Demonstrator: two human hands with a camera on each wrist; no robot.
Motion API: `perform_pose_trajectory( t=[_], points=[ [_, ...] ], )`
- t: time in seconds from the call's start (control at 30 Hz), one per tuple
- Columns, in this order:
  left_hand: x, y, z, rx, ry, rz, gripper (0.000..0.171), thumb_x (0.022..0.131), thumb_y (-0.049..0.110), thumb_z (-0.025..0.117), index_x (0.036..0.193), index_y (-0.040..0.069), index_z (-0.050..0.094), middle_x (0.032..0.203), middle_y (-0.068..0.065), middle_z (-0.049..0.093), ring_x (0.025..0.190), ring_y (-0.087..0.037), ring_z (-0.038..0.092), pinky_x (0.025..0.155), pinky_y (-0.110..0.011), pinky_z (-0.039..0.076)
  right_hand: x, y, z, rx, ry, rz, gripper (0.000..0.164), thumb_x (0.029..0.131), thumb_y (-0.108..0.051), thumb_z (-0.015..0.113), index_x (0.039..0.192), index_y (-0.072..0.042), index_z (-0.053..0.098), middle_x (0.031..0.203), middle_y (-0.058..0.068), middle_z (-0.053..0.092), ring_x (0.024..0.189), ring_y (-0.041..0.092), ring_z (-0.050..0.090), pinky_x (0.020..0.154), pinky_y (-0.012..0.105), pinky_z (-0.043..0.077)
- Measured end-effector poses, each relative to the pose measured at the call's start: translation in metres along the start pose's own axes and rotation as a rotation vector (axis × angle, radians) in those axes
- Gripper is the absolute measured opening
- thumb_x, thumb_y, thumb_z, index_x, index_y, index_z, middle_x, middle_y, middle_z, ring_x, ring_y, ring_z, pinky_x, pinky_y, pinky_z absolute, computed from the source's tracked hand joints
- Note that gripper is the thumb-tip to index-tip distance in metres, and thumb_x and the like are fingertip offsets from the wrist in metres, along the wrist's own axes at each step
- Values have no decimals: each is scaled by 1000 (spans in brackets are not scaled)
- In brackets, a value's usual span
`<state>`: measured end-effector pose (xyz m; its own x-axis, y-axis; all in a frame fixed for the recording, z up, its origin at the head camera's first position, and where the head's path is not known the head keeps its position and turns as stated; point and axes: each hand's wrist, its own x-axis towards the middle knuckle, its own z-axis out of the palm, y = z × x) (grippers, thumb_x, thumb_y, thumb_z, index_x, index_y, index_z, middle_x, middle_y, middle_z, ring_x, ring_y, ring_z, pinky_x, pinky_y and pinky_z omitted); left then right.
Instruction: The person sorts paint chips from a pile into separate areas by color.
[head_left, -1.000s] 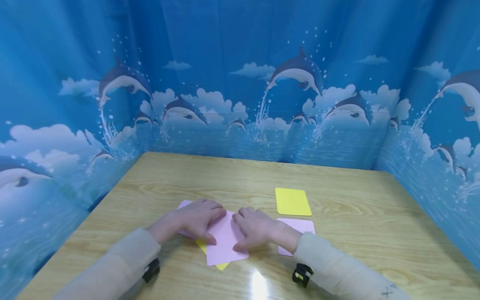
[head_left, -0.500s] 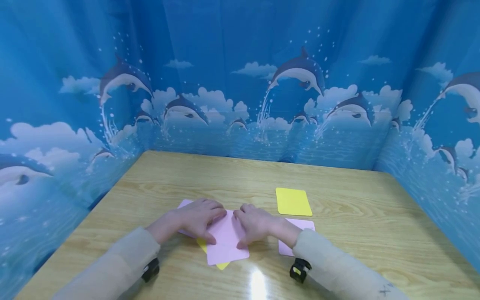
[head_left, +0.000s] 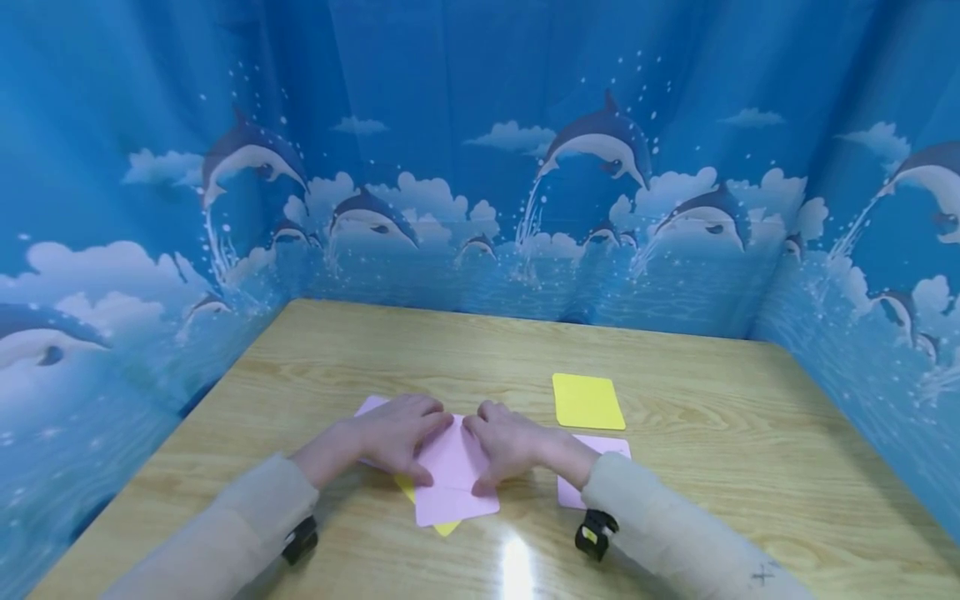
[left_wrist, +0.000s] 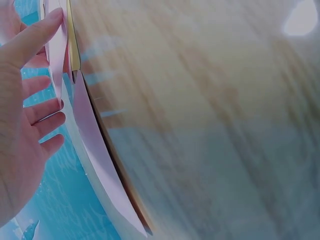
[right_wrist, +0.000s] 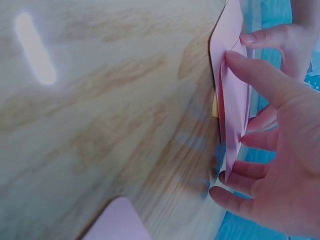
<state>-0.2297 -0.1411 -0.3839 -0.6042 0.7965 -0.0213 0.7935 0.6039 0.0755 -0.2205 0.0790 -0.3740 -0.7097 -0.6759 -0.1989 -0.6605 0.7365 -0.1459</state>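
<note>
A pink square of card or paper (head_left: 452, 458) lies between both hands in the head view. My left hand (head_left: 401, 429) pinches its left side, thumb near and fingers far. On the opposite side my right hand (head_left: 510, 446) holds it the same way. The wrist views show the pink sheet (right_wrist: 235, 110) bowed between thumb and fingers. A faint line crosses the pink near the thumbs; whether it is a fold or a second sheet's edge, I cannot tell. A yellow square (head_left: 447, 528) peeks out underneath. Another pink piece (head_left: 371, 405) sticks out behind my left hand.
Right of the hands, a yellow square (head_left: 588, 402) lies on the wooden table (head_left: 697, 467). Nearer is a pink square (head_left: 600, 447), partly covered by my right forearm. A blue dolphin-print curtain (head_left: 420, 167) surrounds the table's far side and both sides.
My right hand has shifted slightly, its thumb farther in along the pink sheet. A line across the pink between the thumbs now shows. The left hand has barely moved.
</note>
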Motion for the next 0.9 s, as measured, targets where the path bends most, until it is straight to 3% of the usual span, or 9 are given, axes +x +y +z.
perform_pose_trajectory(
  t=[0.2, 0.47, 0.67, 0.9],
  points=[
    [-1, 1, -1, -11, 4, -8, 81, 72, 59, 65, 131, 5, 48, 126, -10, 48, 117, -24, 43, 103, -40, 31, 0, -4, -3, -84, 17, -13, 93, 61, -60, 75, 131, -8, 46, 113, 4, 46, 94, 14, 42, 79, 28, 39],
    [-2, 2, -1, -21, -9, -33, 84, 73, 61, 63, 132, 3, 47, 128, -12, 47, 120, -26, 42, 104, -41, 30, 0, -7, -1, -205, 46, -23, 84, 62, -60, 74, 125, -10, 49, 111, 4, 47, 98, 16, 43, 82, 31, 39],
    [4, 3, -2, 22, 16, -68, 97, 70, 73, 58, 137, 4, 41, 132, -12, 44, 123, -27, 39, 105, -43, 28, -10, 4, -5, -153, 111, -47, 85, 63, -59, 72, 127, -8, 48, 123, 10, 46, 109, 21, 43, 90, 37, 40],
    [20, 9, -7, 90, 92, -51, 99, 67, 71, 61, 136, 2, 40, 133, -14, 44, 123, -30, 39, 103, -46, 30, -26, 27, -14, -34, 183, -91, 80, 67, -52, 73, 127, -5, 49, 129, 16, 43, 114, 26, 42, 91, 39, 41]
  ],
)
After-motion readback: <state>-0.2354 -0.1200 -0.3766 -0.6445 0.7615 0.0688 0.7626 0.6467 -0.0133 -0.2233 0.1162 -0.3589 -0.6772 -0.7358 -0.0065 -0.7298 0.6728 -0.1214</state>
